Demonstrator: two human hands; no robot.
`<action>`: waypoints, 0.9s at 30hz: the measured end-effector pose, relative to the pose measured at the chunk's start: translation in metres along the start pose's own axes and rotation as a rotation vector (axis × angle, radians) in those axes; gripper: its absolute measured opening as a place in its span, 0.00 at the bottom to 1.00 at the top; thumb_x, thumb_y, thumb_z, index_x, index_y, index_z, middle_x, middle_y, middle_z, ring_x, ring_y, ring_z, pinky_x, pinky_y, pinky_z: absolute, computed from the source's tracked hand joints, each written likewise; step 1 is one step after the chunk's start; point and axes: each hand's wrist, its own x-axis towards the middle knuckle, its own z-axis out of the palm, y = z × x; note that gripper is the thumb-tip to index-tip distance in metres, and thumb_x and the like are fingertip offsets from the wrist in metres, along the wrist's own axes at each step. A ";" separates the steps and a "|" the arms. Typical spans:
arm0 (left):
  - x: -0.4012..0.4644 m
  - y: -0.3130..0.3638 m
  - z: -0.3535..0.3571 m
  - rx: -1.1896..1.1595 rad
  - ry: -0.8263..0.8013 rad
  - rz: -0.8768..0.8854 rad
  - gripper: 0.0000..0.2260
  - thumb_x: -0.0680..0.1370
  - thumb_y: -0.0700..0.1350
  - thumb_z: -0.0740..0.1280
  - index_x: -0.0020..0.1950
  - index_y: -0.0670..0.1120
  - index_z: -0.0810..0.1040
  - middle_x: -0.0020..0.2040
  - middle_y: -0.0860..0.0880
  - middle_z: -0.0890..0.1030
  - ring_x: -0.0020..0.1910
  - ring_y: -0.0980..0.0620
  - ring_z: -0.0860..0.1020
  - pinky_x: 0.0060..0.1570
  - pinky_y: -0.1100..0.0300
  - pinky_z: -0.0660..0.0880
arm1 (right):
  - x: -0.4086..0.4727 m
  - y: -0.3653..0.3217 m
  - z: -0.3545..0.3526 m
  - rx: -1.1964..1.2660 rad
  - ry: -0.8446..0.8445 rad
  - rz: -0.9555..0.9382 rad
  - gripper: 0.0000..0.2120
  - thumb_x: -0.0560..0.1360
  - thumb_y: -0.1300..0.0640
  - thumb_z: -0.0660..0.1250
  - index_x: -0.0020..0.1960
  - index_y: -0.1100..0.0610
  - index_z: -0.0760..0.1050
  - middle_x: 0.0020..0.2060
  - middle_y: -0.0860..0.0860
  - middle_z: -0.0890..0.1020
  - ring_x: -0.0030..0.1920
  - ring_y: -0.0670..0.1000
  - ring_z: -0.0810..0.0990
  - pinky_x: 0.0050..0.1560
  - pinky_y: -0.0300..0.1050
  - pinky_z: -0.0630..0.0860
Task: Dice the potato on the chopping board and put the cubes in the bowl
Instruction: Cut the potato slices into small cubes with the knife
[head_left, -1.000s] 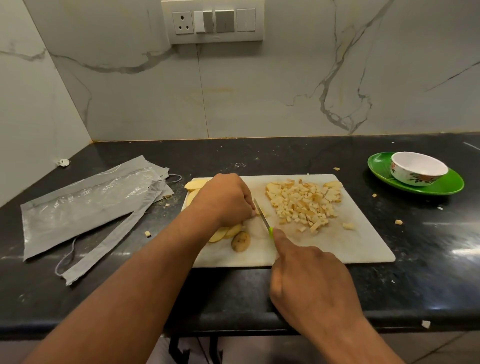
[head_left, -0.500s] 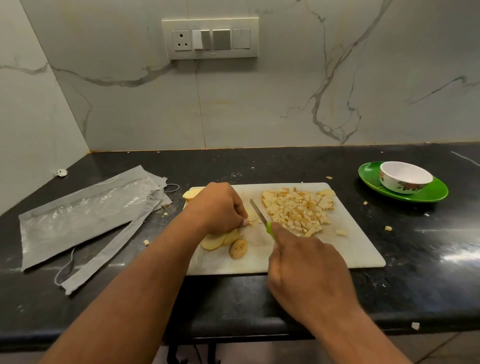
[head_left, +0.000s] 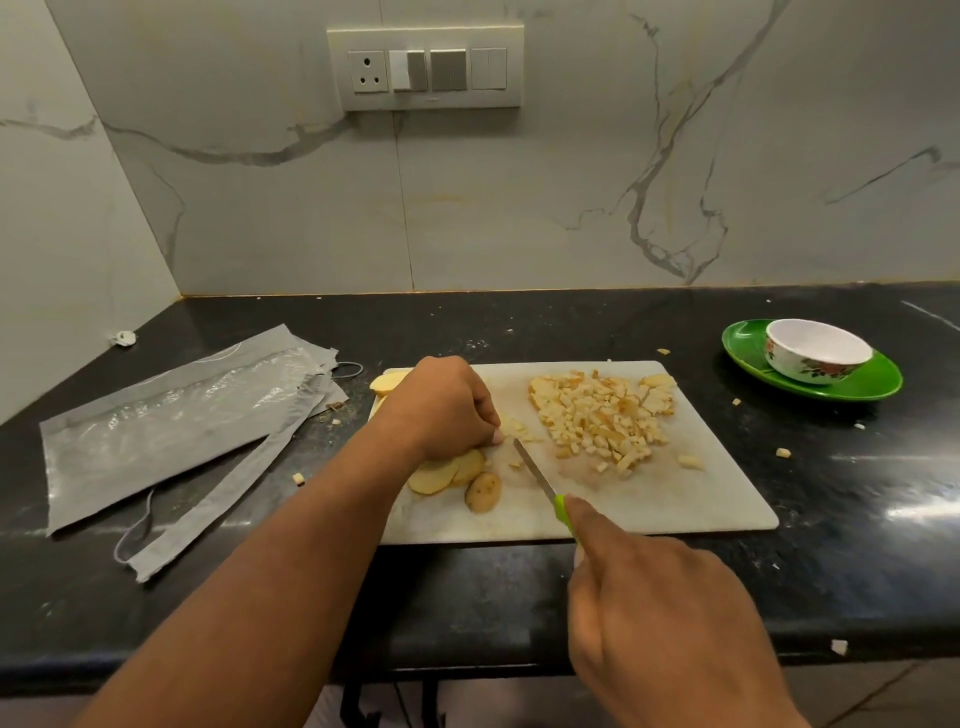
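A white chopping board (head_left: 717, 493) lies on the black counter. A heap of potato cubes (head_left: 597, 415) covers its far right part. My left hand (head_left: 441, 410) curls over potato strips at the board's left, fingertips down on them. Potato slices (head_left: 439, 475) and a skin-covered end piece (head_left: 484, 492) lie just below that hand. My right hand (head_left: 654, 613) grips a green-handled knife (head_left: 535, 475), index finger along the handle, blade tip beside my left fingertips. The white flowered bowl (head_left: 815, 351) stands empty on a green plate (head_left: 883, 379) at the far right.
Grey plastic pouches (head_left: 171, 421) and a torn strip lie on the counter to the left. Stray potato bits (head_left: 783, 453) are scattered around the board and near the plate. A switch panel (head_left: 423, 67) sits on the marble wall behind. The counter's front edge runs under my forearms.
The knife has pulled back a little from the potato under my left hand. The view tilted upward slightly; my left hand stays on the strips.
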 end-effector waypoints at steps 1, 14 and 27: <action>0.000 -0.001 -0.001 -0.014 0.006 -0.010 0.03 0.73 0.48 0.80 0.45 0.51 0.89 0.40 0.56 0.85 0.42 0.56 0.82 0.44 0.62 0.79 | 0.002 -0.001 -0.003 0.002 0.033 -0.001 0.28 0.82 0.45 0.49 0.81 0.43 0.46 0.49 0.45 0.79 0.47 0.48 0.76 0.47 0.46 0.70; 0.001 0.000 0.000 -0.038 -0.017 -0.033 0.03 0.75 0.45 0.79 0.47 0.49 0.88 0.40 0.55 0.85 0.42 0.56 0.82 0.50 0.59 0.82 | 0.032 -0.010 0.022 -0.047 0.073 -0.044 0.28 0.81 0.49 0.50 0.81 0.47 0.51 0.49 0.49 0.80 0.42 0.51 0.74 0.40 0.48 0.67; -0.001 -0.004 -0.007 0.001 -0.059 -0.036 0.04 0.74 0.49 0.80 0.47 0.52 0.89 0.41 0.55 0.85 0.43 0.56 0.82 0.44 0.63 0.80 | 0.037 -0.010 0.004 0.025 0.186 -0.039 0.25 0.81 0.48 0.52 0.78 0.46 0.60 0.50 0.47 0.82 0.45 0.48 0.77 0.44 0.46 0.73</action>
